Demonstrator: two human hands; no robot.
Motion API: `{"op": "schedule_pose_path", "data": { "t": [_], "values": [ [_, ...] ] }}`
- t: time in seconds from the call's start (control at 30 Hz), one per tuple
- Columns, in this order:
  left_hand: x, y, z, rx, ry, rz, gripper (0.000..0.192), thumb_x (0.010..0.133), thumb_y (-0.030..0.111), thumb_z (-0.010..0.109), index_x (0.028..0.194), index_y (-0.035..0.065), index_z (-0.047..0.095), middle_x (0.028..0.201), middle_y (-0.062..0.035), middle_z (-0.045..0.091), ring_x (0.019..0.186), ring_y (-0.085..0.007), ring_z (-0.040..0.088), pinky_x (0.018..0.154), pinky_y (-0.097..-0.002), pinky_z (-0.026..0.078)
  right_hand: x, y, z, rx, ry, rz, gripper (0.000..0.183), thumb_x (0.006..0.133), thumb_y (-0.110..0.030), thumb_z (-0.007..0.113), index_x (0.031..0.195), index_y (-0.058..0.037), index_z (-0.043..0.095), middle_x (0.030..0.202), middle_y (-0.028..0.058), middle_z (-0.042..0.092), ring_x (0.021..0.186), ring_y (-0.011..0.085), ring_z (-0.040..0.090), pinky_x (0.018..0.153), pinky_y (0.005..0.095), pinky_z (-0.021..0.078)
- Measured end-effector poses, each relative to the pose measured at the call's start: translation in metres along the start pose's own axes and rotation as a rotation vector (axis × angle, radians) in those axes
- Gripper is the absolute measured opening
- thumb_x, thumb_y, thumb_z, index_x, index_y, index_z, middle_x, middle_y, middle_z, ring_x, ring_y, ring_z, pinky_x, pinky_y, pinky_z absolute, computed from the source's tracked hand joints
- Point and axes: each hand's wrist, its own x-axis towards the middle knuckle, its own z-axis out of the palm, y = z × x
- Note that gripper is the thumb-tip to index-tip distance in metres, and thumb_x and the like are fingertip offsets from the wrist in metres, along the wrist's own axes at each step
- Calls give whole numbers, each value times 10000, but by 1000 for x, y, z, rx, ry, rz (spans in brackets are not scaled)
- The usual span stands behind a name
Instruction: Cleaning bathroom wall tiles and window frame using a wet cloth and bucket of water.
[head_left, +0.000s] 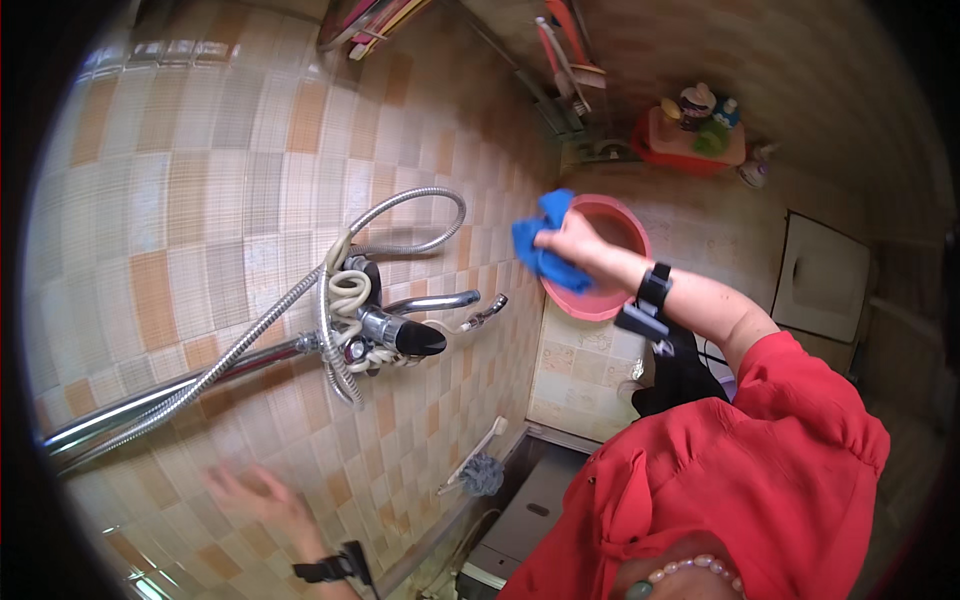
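Note:
My right hand (576, 238) is shut on a crumpled blue cloth (551, 266), beside the tiled wall. Below the cloth is a pink plastic basin (637, 225), partly covered by my hand and forearm. My left hand (259, 495) is blurred, its fingers apart and nothing in them, close to the wall tiles (255, 187) at the lower left. Between the two hands a chrome mixer tap (382, 326) with a black lever sticks out from the wall. A metal shower hose (247, 337) and a cream coiled hose (349, 292) are looped around it.
A long-handled brush (472, 457) and a grey mesh bath puff (482, 475) hang low on the wall. Toothbrushes (562, 67) stand in a holder above. A red basin (694, 161) carrying bottles sits in the far corner. A grey appliance (525, 510) stands beside me.

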Motion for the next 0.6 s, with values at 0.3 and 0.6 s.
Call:
{"op": "schedule_pose_path", "data": {
  "t": [0.3,0.6],
  "values": [
    [60,-33,42,418,128,65,594,927,371,372,1401,40,238,1461,-163,218,1329,-351,230,1031,-589,144,168,-58,6,-207,335,-373,572,671,-253,678,1158,-9,504,1059,192,600,992,330,585,860,371,452],
    [62,-30,45,447,137,68,585,914,374,375,1354,1,276,1384,-219,312,1239,-363,354,963,-554,239,186,-156,126,-14,279,-969,326,728,-72,636,1042,-100,553,1016,141,501,998,337,499,857,364,424]
  ]
}}
